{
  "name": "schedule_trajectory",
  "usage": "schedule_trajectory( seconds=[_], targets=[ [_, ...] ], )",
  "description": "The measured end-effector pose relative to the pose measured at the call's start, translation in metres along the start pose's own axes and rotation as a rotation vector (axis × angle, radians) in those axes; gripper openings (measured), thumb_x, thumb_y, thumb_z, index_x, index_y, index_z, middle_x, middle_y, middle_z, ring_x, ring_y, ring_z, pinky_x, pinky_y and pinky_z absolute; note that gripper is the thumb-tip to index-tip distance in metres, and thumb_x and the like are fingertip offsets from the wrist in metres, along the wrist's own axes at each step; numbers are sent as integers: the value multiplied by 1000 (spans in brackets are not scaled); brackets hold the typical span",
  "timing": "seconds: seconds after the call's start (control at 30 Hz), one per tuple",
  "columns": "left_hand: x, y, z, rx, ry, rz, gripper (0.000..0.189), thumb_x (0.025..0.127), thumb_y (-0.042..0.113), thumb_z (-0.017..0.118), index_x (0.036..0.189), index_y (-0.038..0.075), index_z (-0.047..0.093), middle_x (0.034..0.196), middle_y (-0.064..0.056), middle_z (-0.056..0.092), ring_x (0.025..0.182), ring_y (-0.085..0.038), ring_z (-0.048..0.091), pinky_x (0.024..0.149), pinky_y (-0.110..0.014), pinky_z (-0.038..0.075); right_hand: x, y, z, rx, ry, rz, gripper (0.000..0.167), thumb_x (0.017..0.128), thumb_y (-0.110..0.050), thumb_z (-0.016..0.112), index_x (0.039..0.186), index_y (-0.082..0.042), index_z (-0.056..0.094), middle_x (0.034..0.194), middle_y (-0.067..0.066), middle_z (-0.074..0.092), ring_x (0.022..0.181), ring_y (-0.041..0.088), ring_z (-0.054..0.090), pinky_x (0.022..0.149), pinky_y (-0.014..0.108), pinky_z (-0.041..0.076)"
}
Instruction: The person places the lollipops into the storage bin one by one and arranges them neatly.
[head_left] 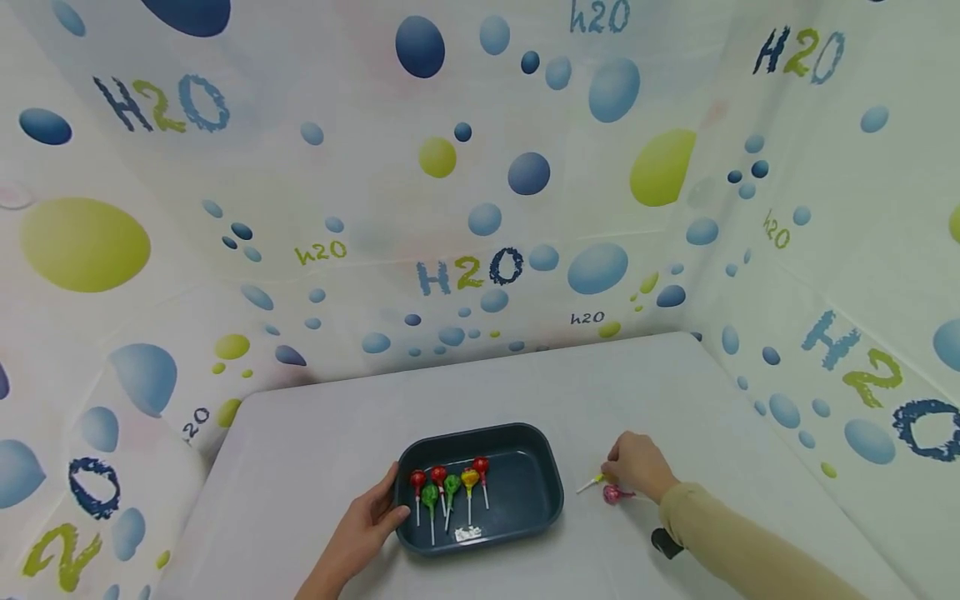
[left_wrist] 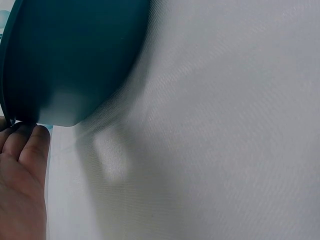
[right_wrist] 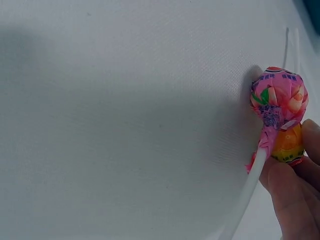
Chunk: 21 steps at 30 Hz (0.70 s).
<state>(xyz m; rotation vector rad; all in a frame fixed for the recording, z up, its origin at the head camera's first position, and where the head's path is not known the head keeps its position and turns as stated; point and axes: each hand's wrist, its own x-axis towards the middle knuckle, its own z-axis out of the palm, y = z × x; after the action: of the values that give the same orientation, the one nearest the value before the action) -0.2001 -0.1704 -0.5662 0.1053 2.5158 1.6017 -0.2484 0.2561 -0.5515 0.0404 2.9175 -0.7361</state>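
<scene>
My left hand [head_left: 363,525] grips the left end of a dark blue-grey tray [head_left: 525,479], its thumb over the rim and fingers outside. The left wrist view shows the tray's outer wall [left_wrist: 75,55] above the fingers [left_wrist: 32,150]. Several lollipops lie in the tray's left half, among them a red one [head_left: 417,479], a green one [head_left: 429,495] and a yellow one [head_left: 469,477]. Right of the tray, my right hand [head_left: 641,462] pinches the wrapped head of another yellow lollipop [right_wrist: 288,144], its stick towards the tray. A pink lollipop [right_wrist: 279,97] lies beside it on the table.
A white cloth covers the table [head_left: 315,442]. Behind and at the sides hang white sheets [head_left: 360,175] printed with blue and green drops and H2O lettering. A small black object [head_left: 664,543] shows beside the right sleeve [head_left: 742,542].
</scene>
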Motion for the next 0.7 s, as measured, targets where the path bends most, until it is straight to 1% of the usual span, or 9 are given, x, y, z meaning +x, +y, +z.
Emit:
schedule_trajectory(
  seconds=[0.17,0.3,0.37,0.43,0.57,0.63,0.7],
  targets=[
    [1,-1,0,4,2,-9,72,96,6,68,158,2,32,164,-19,33,149,-36,38,114,-36,45,1,2,-1,36,3,3,16,87,-10,77,94,5,77,89,12,76,81,22,69,78,43,65],
    [1,-3,0,1,-2,-10,72,96,5,68,158,0,32,164,-20,33,148,-37,40,113,-35,48,4,1,-15,91,27,-17,19,88,-11,76,100,5,77,95,13,77,87,24,71,78,42,65],
    [1,-3,1,3,-2,-6,72,96,6,68,158,0,32,164,-20,33,148,-37,40,113,-34,48,7,-2,-29,123,50,-54,22,90,-12,76,104,4,77,98,14,78,91,26,73,79,41,66],
    [1,-3,0,5,-2,-3,72,96,6,69,158,0,32,164,-19,33,148,-37,40,113,-34,48,12,-6,-45,170,70,-101,24,93,-13,75,110,3,76,102,14,78,94,27,73,82,41,66],
    [0,-2,0,-5,2,3,72,96,5,68,158,0,32,165,-19,32,149,-36,39,114,-34,47,20,-15,-79,239,136,-228,28,96,-16,72,119,1,74,111,16,78,103,32,74,91,44,65],
    [0,-2,-1,-9,1,2,72,96,4,68,158,0,32,165,-19,32,149,-36,38,114,-34,46,21,-19,-94,250,173,-282,29,97,-16,71,121,0,74,112,16,78,104,32,74,91,46,65],
    [1,-1,-1,-10,-2,-1,72,96,5,68,158,0,32,165,-19,31,150,-36,37,114,-34,46,23,-23,-105,249,200,-314,30,97,-17,71,122,-1,74,112,15,78,103,32,75,91,47,65]
  ],
)
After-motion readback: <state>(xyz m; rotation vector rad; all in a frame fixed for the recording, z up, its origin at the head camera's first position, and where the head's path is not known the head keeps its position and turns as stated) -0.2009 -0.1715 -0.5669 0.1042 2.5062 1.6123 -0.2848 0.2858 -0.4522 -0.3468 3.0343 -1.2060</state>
